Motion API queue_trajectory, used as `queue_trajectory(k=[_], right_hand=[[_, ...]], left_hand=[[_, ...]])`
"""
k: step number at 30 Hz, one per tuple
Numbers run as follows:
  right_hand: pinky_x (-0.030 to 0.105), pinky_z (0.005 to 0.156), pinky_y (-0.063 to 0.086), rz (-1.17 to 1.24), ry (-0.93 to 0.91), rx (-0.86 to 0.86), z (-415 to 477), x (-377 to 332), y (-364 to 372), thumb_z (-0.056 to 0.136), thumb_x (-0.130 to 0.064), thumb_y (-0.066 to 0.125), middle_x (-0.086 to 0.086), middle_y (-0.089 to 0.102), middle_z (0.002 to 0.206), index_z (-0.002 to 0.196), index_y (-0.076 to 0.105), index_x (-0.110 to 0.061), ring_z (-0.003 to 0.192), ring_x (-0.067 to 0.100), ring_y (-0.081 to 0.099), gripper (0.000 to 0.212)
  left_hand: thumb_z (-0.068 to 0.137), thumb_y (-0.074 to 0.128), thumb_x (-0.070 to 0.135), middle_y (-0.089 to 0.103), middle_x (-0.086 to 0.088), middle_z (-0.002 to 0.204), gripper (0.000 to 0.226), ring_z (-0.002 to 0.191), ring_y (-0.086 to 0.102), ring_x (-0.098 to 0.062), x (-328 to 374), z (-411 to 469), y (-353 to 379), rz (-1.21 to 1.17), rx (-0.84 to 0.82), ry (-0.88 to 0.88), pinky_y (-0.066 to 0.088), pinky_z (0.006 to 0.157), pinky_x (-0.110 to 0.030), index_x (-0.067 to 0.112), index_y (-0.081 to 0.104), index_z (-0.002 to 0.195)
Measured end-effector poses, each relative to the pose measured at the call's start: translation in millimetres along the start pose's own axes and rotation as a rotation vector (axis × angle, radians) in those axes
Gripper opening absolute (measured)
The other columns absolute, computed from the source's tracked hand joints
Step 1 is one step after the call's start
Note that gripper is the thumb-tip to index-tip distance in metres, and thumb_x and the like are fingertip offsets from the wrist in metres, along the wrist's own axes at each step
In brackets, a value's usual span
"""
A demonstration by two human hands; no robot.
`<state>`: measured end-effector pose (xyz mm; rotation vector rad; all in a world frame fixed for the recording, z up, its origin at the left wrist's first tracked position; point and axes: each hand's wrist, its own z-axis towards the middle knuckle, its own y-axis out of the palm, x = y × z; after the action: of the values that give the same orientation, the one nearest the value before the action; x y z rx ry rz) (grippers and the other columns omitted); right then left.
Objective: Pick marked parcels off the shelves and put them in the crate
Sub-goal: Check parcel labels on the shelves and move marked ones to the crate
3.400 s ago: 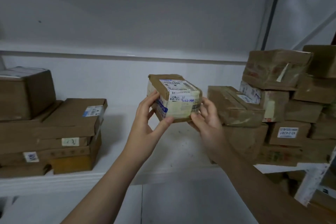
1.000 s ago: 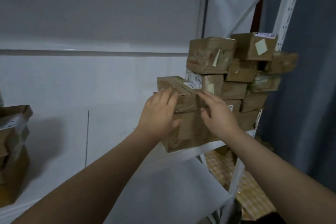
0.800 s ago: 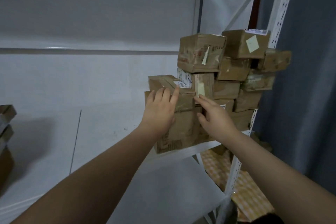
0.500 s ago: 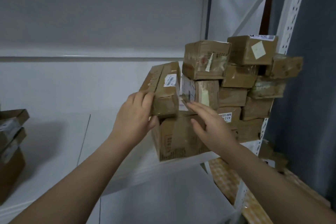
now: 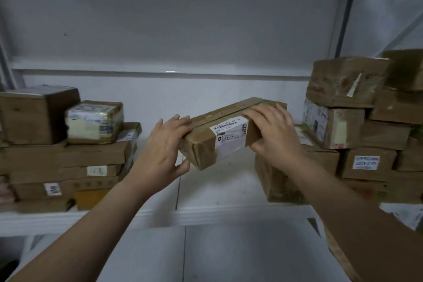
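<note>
**Parcel coming off the right-hand stack and into both hands**

The long brown cardboard parcel (image 5: 225, 131) is now hanging in the air over the bare middle of the white metal shelf (image 5: 217, 188), clear of everything. Half a second ago it was only tipping up off the top of the stack of taped brown boxes (image 5: 343, 126) at 3 o'clock, with one hand on it. Now both hands are carrying it.

The left hand (image 5: 164, 146) is clamping the near end, fingers lying over the top edge and thumb tucking underneath. The right hand (image 5: 272, 130) is curling over the far end, thumb pressing on the front face.

The small pale-labelled parcel (image 5: 95, 122) handled a few seconds back is sitting on the pile of flat brown cartons (image 5: 68, 160) at 9 o'clock. It was probably judged unmarked and left behind.

The held parcel's long axis is running from about 8 o'clock, low and near, up to 2 o'clock, higher and farther. Its white barcode label is facing up and towards the person, so the check for a mark seems to be happening now. No crate is showing, so the drop-off is not yet done.
</note>
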<state>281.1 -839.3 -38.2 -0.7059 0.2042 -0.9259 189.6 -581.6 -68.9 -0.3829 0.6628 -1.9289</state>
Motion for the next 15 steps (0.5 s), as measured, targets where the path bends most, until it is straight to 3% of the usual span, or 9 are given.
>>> queue_trajectory(k=[3, 7, 11, 13, 15], right_hand=[[0.042, 0.101, 0.021, -0.096, -0.060, 0.245, 8, -23, 9, 0.061, -0.023, 0.082, 0.010, 0.057, 0.121, 0.122, 0.054, -0.022, 0.115, 0.024, 0.043, 0.067], [0.042, 0.095, 0.023, -0.180, -0.091, 0.496, 7, -51, 11, 0.075, -0.032, 0.060, 0.006, 0.044, 0.120, 0.121, 0.049, -0.027, 0.110, 0.025, 0.041, 0.048], [0.042, 0.094, 0.023, -0.156, -0.130, 0.487, 8, -63, 12, 0.071, -0.030, 0.069, 0.004, 0.041, 0.118, 0.119, 0.047, -0.025, 0.109, 0.025, 0.042, 0.053], [0.043, 0.102, 0.020, -0.103, -0.148, 0.454, 10, -64, 10, 0.070, -0.024, 0.070, 0.004, 0.046, 0.122, 0.122, 0.045, -0.020, 0.117, 0.025, 0.044, 0.057], [0.047, 0.110, 0.016, -0.075, -0.132, 0.401, 13, -64, 7, 0.079, -0.025, 0.060, 0.008, 0.052, 0.130, 0.128, 0.045, -0.017, 0.127, 0.025, 0.042, 0.052]], left_hand=[[0.077, 0.063, 0.036, 0.043, -0.010, 0.133, 0.064, 0.122, 0.045, -0.030, -7, -9, -13, 0.115, 0.057, 0.120, 0.031, 0.108, -0.046, 0.012, 0.038, 0.131], [0.066, 0.080, 0.008, 0.037, -0.013, 0.132, 0.076, 0.124, 0.039, -0.034, -18, -20, -23, 0.124, 0.152, 0.139, 0.040, 0.102, -0.050, 0.008, 0.038, 0.130], [0.057, 0.084, -0.003, 0.034, -0.012, 0.133, 0.085, 0.127, 0.037, -0.034, -31, -23, -32, 0.076, 0.130, 0.074, 0.041, 0.100, -0.047, 0.010, 0.038, 0.128], [0.058, 0.085, 0.002, 0.035, -0.004, 0.132, 0.085, 0.123, 0.039, -0.023, -34, -23, -37, -0.012, 0.110, 0.001, 0.046, 0.095, -0.041, 0.015, 0.038, 0.128], [0.069, 0.082, 0.020, 0.042, 0.011, 0.127, 0.073, 0.119, 0.043, -0.006, -33, -24, -43, -0.211, 0.110, -0.120, 0.047, 0.097, -0.031, 0.023, 0.040, 0.129]])
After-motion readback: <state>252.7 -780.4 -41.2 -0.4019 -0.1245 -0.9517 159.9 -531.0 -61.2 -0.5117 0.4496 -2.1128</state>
